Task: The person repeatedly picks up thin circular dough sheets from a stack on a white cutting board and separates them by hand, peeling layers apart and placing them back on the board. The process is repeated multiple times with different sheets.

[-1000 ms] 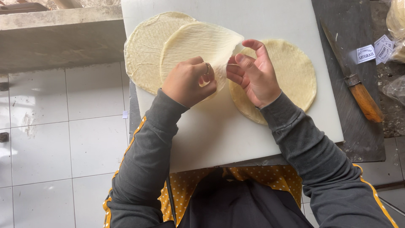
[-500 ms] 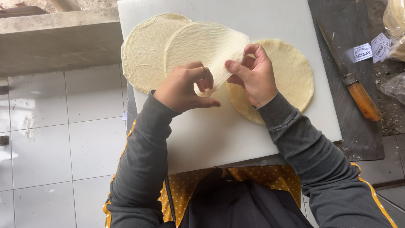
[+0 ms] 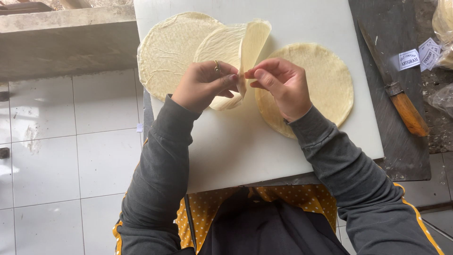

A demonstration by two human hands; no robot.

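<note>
Over the white board (image 3: pixel 283 141), both hands (image 3: pixel 205 85) (image 3: pixel 281 85) pinch a thin wrapper (image 3: pixel 238 45), standing edge-up, pointing away.

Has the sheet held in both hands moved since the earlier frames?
Yes. The sheet has swung up on edge between the flat rounds, no longer draped left.

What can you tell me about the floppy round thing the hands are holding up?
The thin wrapper is a pale cream, round sheet that looks like soft dough, with faint wrinkles. It is folded upward in the middle, its right part standing on edge. The left hand and the right hand pinch its lower edge between fingertips. Its left part overlaps a flat wrapper lying on the white board.
</note>
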